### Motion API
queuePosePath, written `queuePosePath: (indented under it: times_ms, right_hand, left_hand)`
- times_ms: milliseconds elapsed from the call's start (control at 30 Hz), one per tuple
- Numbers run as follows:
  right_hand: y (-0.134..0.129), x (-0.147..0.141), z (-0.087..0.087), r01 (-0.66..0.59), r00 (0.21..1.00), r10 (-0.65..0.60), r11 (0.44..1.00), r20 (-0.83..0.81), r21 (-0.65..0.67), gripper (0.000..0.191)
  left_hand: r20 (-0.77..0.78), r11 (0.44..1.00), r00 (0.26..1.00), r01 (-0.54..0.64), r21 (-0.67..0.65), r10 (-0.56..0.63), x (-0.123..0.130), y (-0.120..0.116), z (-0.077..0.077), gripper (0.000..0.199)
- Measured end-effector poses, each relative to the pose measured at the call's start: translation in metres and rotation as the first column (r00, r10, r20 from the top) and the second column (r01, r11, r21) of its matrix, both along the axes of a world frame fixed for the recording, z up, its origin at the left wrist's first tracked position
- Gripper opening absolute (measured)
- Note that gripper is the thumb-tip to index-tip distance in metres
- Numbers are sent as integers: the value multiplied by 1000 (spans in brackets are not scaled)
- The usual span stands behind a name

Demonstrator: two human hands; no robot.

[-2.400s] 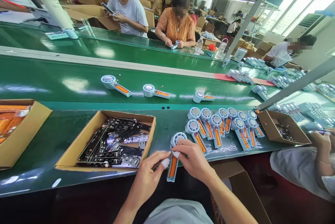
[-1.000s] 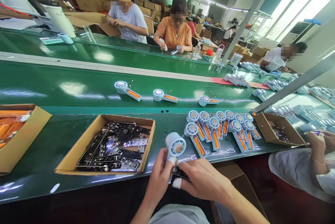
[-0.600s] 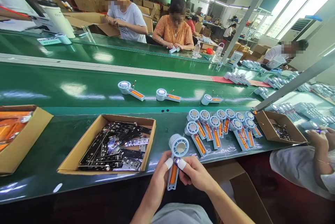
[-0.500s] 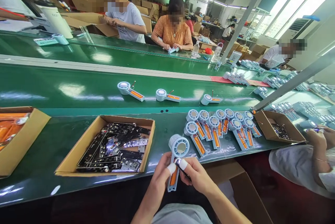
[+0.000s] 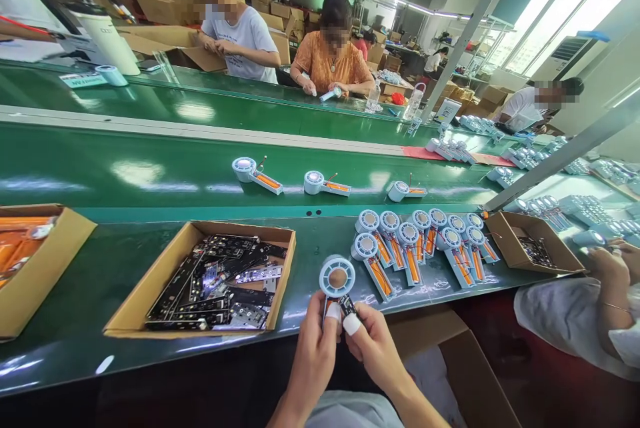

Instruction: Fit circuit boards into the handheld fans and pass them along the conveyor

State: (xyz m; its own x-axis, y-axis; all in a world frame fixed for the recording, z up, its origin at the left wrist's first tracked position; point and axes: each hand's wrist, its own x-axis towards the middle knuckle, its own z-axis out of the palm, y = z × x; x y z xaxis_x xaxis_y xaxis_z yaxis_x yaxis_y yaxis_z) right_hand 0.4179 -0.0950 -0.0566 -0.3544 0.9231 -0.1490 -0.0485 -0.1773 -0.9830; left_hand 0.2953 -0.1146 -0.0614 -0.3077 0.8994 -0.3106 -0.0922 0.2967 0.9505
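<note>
A light blue fan unit (image 5: 337, 276) with a round head is in my left hand (image 5: 319, 343), fingers wrapped round its handle and the white-covered thumb lying on it. My right hand (image 5: 373, 343) pinches a small black circuit board (image 5: 347, 306) just below the fan head, close against the handle. Much of the handle is hidden by my fingers. To the left stands a cardboard box (image 5: 286, 281) of black circuit boards (image 5: 235, 255). Several fan units (image 5: 409, 235) with orange inside their handles lie in a group to the right.
Three fan units (image 5: 314, 182) lie on the green belt (image 5: 180, 161) ahead. A box with orange parts (image 5: 60, 268) is at far left, another box (image 5: 540, 261) at right. A person's hands (image 5: 607, 265) work at the right edge; more people sit across the belt.
The fan head has tipped to face up more and shifted slightly left. The board has moved up toward the head. On the belt, the three fan units have slid a little to the right.
</note>
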Motion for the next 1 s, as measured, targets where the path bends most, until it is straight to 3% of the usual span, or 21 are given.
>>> queuePosePath:
  times_ms: [67, 133, 233, 333, 467, 667, 867, 1000]
  right_hand:
    - [-7, 2, -3, 64, 991, -81, 987, 109, 148, 34]
    - [-13, 4, -9, 103, 958, -184, 936, 219, 337, 28]
    - [-20, 9, -21, 97, 869, -363, 792, 337, 603, 35]
    - [-24, 13, -31, 26, 806, -456, 663, 377, 748, 41]
    - [-27, 19, -35, -125, 767, -465, 569, 443, 813, 47]
    - [-21, 21, -24, -281, 752, -447, 448, 485, 849, 60]
    - [-15, 21, -14, -328, 699, -491, 425, 519, 844, 65]
    - [-12, 24, -11, -355, 716, -470, 391, 516, 849, 65]
  left_hand:
    - [-4, 1000, 1000, -28, 9, 28, 1, 3, 4, 31]
    - [45, 1000, 999, -21, 22, 20, 1, 7, 8, 21]
    - [149, 1000, 989, -6, 12, 4, 0, 12, 12, 19]
    - [287, 999, 958, -4, -35, 14, -2, 13, 16, 29]
    - [478, 995, 878, 12, -99, 37, -3, 13, 23, 40]
    - [431, 994, 899, -32, -107, 76, 0, 15, 31, 30]
    - [598, 995, 798, -22, -96, 75, 0, 15, 19, 37]
    - [498, 997, 866, -12, -79, 50, 1, 16, 25, 32]
